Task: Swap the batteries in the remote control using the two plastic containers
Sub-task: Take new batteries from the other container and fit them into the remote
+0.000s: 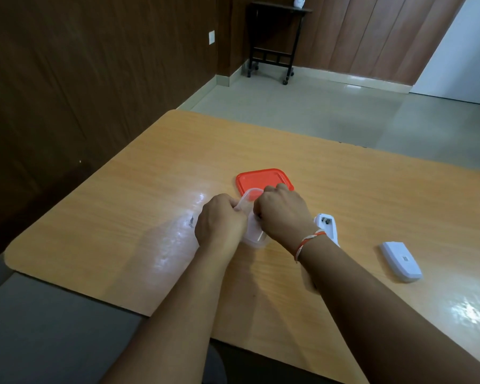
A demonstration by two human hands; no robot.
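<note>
From the head view, looking down over the person's forearms, both hands met at the middle of the pale orange wood-grain worktop (pixel 122 217). The left hand (pixel 221 221) was curled tight around the near-left side of a small clear plastic container (pixel 254 234), apparently to pin it steady. The right hand (pixel 281 210), with a red-and-white thread band (pixel 306 242) on its wrist, was closed at the container's far edge, where a clear flexible lid (pixel 248 196) curled upward; I judged it was peeling that lid off or pressing it on, and could not tell which. What lay inside the container was hidden by the fingers.

Just beyond the hands, a second container with a flat red-orange square lid (pixel 263 180) rested shut on the worktop, within easy reach.

Just right of the right wrist lay the white remote control (pixel 327 225), back upward, its battery bay uncovered at the far end. Small metal contacts showed there, but whether any cells sat in it was too unclear to say. Further right, well apart, the white battery cover (pixel 401 260) lay on its own, kept clear of the working area.

I took it that the swap was mid-way, since the remote was open and the cover not yet refitted.
</note>
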